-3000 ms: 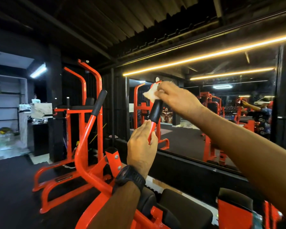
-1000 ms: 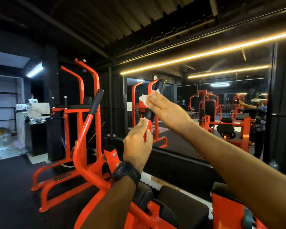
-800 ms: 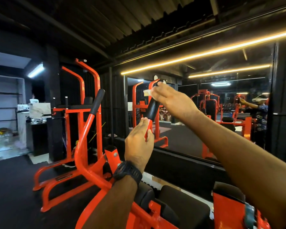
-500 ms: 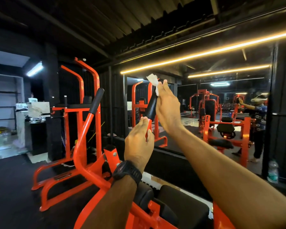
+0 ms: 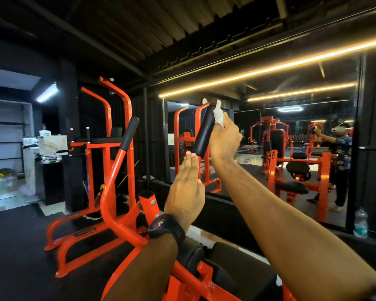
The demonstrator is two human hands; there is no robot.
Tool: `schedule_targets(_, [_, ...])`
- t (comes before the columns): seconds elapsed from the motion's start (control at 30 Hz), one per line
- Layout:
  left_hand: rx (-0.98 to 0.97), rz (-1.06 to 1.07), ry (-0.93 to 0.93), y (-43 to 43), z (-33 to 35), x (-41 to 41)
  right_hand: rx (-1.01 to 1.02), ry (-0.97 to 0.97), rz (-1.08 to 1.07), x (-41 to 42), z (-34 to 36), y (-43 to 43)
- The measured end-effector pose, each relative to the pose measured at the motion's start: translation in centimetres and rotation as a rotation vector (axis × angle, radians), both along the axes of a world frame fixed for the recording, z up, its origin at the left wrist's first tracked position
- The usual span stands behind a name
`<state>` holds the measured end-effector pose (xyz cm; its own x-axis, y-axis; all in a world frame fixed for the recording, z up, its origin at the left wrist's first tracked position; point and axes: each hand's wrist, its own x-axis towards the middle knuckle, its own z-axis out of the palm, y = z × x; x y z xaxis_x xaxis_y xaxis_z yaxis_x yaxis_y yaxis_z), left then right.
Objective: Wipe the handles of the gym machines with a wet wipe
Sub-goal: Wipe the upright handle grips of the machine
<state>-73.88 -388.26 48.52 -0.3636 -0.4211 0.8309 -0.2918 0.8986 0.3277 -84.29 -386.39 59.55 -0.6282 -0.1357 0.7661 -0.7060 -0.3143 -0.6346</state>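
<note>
A black foam handle (image 5: 203,131) tops the right orange lever of the machine in front of me. My right hand (image 5: 225,140) presses a crumpled white wet wipe (image 5: 218,115) against the upper right side of that grip. My left hand (image 5: 187,187), with a black watch on its wrist, rests flat with its fingers straight; the fingertips touch the orange bar just under the grip. A second black handle (image 5: 129,133) on the left lever stands untouched.
Black seat pads (image 5: 237,268) and the orange frame lie below my arms. An orange tower machine (image 5: 117,118) stands to the left. A wall mirror (image 5: 291,137) straight ahead reflects more machines and a person. A water bottle (image 5: 360,222) stands at the far right.
My right hand has turned and slid with the wipe from the handle's top to its right side. My left hand has let go of the bar and straightened its fingers.
</note>
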Motion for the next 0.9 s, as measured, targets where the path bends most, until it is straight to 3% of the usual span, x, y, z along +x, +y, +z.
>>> schedule_targets(0.23, [-0.058,0.008,-0.074,-0.4,-0.5,0.1,0.214,0.276,-0.056,0.0,-2.2,1.9])
schedule_targets(0.43, [-0.074,0.017,-0.083,-0.2,-0.6,0.4,0.180,0.424,-0.126,0.8,-3.0,1.2])
schedule_targets(0.53, [-0.089,0.022,-0.083,-0.2,-0.7,0.4,0.011,0.166,-0.036,0.3,-1.9,0.9])
schedule_targets(0.63, [-0.084,0.020,-0.075,-0.2,-0.7,0.4,0.008,-0.008,0.050,0.8,-1.7,0.3])
schedule_targets(0.83, [-0.076,0.016,-0.074,-0.4,-0.8,0.3,0.025,-0.038,0.142,0.6,-0.7,0.5])
schedule_targets(0.9, [-0.073,0.022,-0.071,-0.5,-0.9,0.3,0.052,0.047,0.100,1.0,-1.4,0.9])
